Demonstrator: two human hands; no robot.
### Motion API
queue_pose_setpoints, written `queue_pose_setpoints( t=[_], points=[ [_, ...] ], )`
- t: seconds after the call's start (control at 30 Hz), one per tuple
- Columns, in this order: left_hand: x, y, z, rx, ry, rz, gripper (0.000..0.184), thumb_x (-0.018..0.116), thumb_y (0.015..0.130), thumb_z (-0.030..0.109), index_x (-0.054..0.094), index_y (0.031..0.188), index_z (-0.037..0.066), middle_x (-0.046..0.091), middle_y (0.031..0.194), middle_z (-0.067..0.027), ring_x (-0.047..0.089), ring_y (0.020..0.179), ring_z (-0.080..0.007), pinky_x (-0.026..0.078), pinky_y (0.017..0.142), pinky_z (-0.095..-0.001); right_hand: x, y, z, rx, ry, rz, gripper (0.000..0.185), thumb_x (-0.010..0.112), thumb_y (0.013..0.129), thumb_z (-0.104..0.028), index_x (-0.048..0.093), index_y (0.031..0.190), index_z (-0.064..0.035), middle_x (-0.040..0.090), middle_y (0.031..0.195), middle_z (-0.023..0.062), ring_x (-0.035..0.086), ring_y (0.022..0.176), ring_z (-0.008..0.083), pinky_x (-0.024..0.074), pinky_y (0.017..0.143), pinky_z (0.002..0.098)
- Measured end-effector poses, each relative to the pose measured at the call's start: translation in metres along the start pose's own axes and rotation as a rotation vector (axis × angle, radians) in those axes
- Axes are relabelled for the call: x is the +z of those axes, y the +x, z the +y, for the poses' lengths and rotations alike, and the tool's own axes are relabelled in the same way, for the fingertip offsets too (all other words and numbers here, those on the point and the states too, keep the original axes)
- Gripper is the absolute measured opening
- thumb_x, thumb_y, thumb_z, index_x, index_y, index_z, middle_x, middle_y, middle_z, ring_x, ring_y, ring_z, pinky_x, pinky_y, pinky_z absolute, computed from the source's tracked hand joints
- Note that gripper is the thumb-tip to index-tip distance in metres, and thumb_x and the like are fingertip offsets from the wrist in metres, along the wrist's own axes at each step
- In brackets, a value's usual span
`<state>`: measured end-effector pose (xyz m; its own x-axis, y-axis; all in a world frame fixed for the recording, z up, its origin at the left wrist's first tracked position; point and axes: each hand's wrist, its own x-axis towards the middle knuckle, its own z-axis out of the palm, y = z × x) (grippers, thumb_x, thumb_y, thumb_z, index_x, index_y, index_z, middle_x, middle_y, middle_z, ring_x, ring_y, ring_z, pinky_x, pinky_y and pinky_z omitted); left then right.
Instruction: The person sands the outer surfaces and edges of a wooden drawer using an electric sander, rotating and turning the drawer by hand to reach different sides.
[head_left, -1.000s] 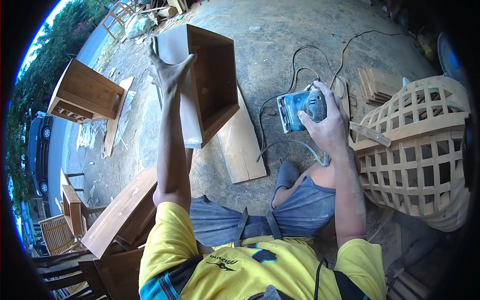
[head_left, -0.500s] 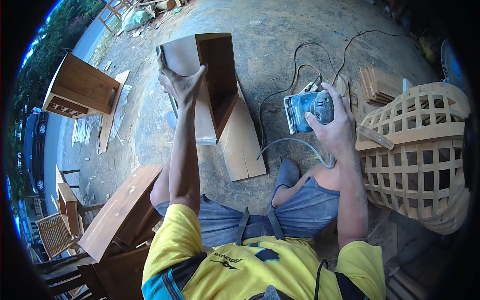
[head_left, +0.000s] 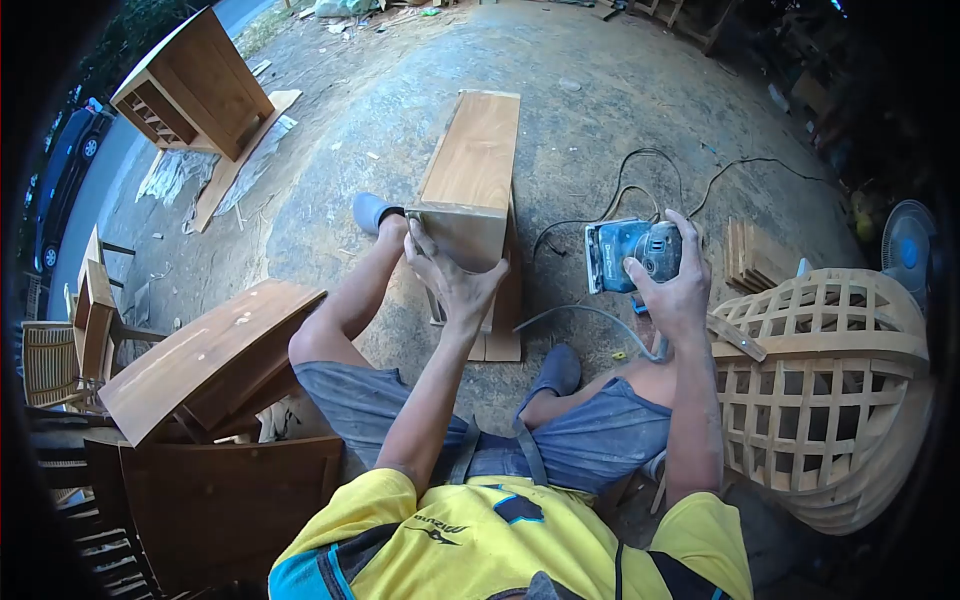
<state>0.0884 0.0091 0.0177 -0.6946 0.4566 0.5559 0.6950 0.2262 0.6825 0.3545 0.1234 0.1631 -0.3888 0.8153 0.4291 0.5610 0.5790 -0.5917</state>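
Note:
My left hand (head_left: pixel 452 278) grips the near end of a wooden drawer-like box (head_left: pixel 472 155), fingers over the edge and thumb on the right side. The box lies lengthwise away from me, with a flat wood panel facing up. Under it is a flat board (head_left: pixel 497 346), mostly covered by the box. In my right hand (head_left: pixel 682 290) is a blue electric sander (head_left: pixel 622 250), held up in the air to the right of the box, its pad facing left. A grey cord or hose hangs by the sander.
Dark cables (head_left: pixel 622 158) run across the floor beyond the sander. On the right stand a slatted wooden lattice piece (head_left: pixel 820 390), stacked boards (head_left: pixel 755 255) and a fan (head_left: pixel 908 248). Wooden panels (head_left: pixel 205 350) lie at left; a cabinet (head_left: pixel 200 85) stands farther back.
The box has been turned by my left hand: its open hollow faced me, and now a flat panel faces up. The sander stays raised in my right hand. The view has shifted.

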Motion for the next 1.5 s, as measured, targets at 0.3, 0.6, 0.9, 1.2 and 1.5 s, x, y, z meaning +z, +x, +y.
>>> queue_pose_setpoints(
  t=[0.3, 0.6, 0.9, 1.2, 1.5],
  points=[
    [-0.002, -0.083, -0.03, -0.066, -0.078, 0.09, 0.143, 0.099, 0.065, 0.044, 0.004, 0.167, 0.008, 0.018, 0.159, -0.0341, 0.025, 0.149, -0.0554, 0.031, 0.121, -0.0662, 0.025, 0.056, -0.089, -0.233, -0.009, -0.273, 0.079, 0.088, 0.08, -0.026, 0.056, 0.151, -0.0143, 0.068, 0.119, 0.0184, 0.07, 0.108, 0.035, 0.0561, 0.097, 0.0463],
    [-0.016, -0.12, -0.055, -0.059, -0.215, 0.054, 0.145, 0.104, 0.066, 0.032, 0.004, 0.17, 0.021, 0.016, 0.166, -0.0371, 0.027, 0.152, -0.0563, 0.033, 0.12, -0.0658, 0.106, 0.044, -0.145, -0.442, -0.201, -0.722, 0.085, 0.086, 0.082, -0.032, 0.048, 0.158, -0.0191, 0.059, 0.113, 0.0184, 0.072, 0.096, 0.0397, 0.0606, 0.086, 0.0503],
    [-0.073, -0.075, -0.058, -0.265, -0.509, -0.16, 0.08, 0.088, 0.086, 0.013, 0.046, 0.153, 0.0, 0.054, 0.153, -0.0242, 0.052, 0.145, -0.0382, 0.039, 0.122, -0.0467, 0.177, 0.13, -0.146, -0.312, -0.335, -0.614, 0.083, 0.084, 0.084, -0.034, 0.048, 0.158, -0.0209, 0.06, 0.109, 0.02, 0.071, 0.095, 0.0411, 0.0601, 0.089, 0.0523],
    [-0.069, -0.086, -0.089, -0.314, -0.463, -0.131, 0.052, 0.079, 0.088, 0.002, 0.061, 0.137, 0.003, 0.068, 0.135, -0.0174, 0.066, 0.128, -0.0368, 0.052, 0.109, -0.0435, 0.286, 0.311, -0.094, -0.274, -0.469, -0.349, 0.092, 0.079, 0.081, -0.05, 0.047, 0.16, -0.015, 0.069, 0.133, 0.0303, 0.069, 0.124, 0.0428, 0.0554, 0.108, 0.0517],
    [-0.069, -0.085, -0.087, -0.38, -0.542, -0.092, 0.048, 0.079, 0.089, 0.0, 0.066, 0.135, 0.003, 0.071, 0.13, -0.0163, 0.071, 0.119, -0.0316, 0.056, 0.102, -0.0398, 0.23, 0.16, -0.17, -0.385, -0.331, -0.517, 0.078, 0.08, 0.082, -0.042, 0.054, 0.151, -0.0153, 0.069, 0.129, 0.0292, 0.071, 0.115, 0.046, 0.0564, 0.103, 0.0513]
  ],
)
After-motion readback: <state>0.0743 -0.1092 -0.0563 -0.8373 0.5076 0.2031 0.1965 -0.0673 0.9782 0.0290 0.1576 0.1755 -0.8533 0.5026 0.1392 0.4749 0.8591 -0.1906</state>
